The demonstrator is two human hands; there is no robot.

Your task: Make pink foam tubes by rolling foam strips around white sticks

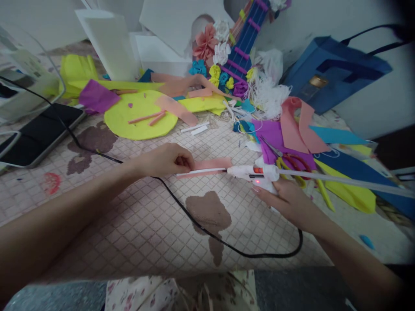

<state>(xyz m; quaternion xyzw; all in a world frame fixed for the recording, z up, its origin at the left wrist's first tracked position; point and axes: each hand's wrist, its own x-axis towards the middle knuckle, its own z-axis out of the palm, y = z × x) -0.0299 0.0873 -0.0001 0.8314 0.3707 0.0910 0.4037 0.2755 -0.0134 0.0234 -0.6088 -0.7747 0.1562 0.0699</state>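
A pink crepe paper strip (pixel 212 163) lies on the table with a thin white paper stick (pixel 202 172) along it. My left hand (pixel 168 159) has its fingers curled and pinched at the strip's left end, pressing it down; the fingertips are partly hidden. My right hand (pixel 288 198) is wrapped round a white hot glue gun (pixel 253 172) with a small red light lit. The gun's dark nozzle tip is at the right end of the white stick. A long clear glue stick (pixel 340 179) sticks out of the gun's back.
The gun's black cord (pixel 207 233) loops across the patterned tablecloth (pixel 129 233). Yellow-handled and red-handled scissors (pixel 295 166) lie right of the gun. Behind are a yellow paper disc (pixel 139 125), paper scraps and paper flowers (pixel 205 41). A phone (pixel 42 134) lies left, a blue bag (pixel 333 73) right.
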